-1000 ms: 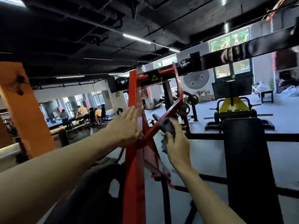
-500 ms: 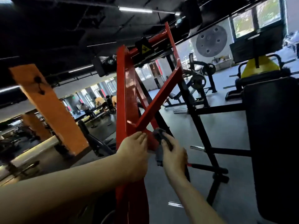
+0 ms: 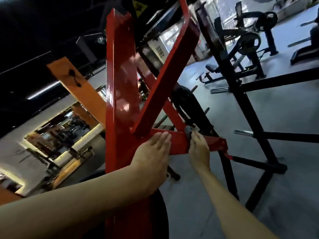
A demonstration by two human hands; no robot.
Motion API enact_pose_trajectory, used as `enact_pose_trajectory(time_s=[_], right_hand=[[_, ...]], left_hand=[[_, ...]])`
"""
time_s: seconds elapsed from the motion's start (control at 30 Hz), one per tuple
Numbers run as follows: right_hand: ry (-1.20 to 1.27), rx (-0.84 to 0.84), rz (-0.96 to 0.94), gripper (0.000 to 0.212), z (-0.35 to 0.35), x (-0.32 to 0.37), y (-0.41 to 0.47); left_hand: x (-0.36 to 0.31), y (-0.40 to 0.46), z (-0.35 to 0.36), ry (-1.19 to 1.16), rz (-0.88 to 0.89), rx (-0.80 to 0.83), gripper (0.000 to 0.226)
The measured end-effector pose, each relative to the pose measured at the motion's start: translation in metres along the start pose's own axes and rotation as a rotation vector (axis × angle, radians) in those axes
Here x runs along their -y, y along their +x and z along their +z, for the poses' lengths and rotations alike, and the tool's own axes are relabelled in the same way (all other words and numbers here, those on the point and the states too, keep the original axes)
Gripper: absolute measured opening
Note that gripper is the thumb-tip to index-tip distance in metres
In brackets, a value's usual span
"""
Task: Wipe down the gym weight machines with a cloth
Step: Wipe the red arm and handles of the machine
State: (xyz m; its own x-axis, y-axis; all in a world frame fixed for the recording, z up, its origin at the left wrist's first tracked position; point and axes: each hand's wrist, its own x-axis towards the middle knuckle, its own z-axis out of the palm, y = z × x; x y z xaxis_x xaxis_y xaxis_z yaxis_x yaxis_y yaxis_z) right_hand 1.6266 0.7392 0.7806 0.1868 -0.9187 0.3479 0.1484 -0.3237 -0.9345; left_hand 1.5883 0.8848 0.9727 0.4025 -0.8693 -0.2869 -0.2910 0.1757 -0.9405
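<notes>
A dim gym with a dark ceiling and a grey floor (image 3: 284, 118) fills the view, seen from a camera worn on a person's head. At the left an orange beam (image 3: 77, 87) slants across the darkness. At the right stands a black rack (image 3: 248, 104) with chrome pegs, and behind it, well apart, a black weight machine with a round plate (image 3: 250, 43).

In the middle rises a glossy red machine frame (image 3: 120, 83): a thick upright post, a diagonal brace (image 3: 165, 78) leaning up to the right, and a short horizontal red bar (image 3: 212, 144) jutting right from the post.

Two bare forearms reach in from the bottom. The left hand (image 3: 153, 152) lies flat with straight fingers against the horizontal bar, just beside the post. The right hand (image 3: 198, 149) curls its fingers around a small dark grey cloth (image 3: 188, 131), pressing it onto the top edge of the same bar where a second red strut crosses it. The hands are near each other but apart.
</notes>
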Motion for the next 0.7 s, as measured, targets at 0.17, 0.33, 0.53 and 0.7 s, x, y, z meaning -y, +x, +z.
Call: enact_pose_trajectory(time_s=[0.17, 0.33, 0.53, 0.7], right_hand=[[-0.036, -0.039, -0.176, 0.044, 0.009, 0.021, -0.004], [-0.066, -0.026, -0.184, 0.044, 0.009, -0.012, 0.01], [-0.095, 0.018, -0.162, 0.029, 0.006, 0.005, 0.008], [-0.178, 0.072, -0.346, 0.039, 0.001, 0.019, 0.019]], left_hand=[[0.003, 0.015, -0.001, -0.038, 0.036, 0.002, 0.068], [0.004, 0.019, -0.003, 0.007, 0.05, 0.038, 0.066], [0.005, 0.017, -0.009, 0.013, 0.067, 0.067, 0.067], [0.007, 0.022, -0.01, 0.018, 0.079, 0.081, 0.067]])
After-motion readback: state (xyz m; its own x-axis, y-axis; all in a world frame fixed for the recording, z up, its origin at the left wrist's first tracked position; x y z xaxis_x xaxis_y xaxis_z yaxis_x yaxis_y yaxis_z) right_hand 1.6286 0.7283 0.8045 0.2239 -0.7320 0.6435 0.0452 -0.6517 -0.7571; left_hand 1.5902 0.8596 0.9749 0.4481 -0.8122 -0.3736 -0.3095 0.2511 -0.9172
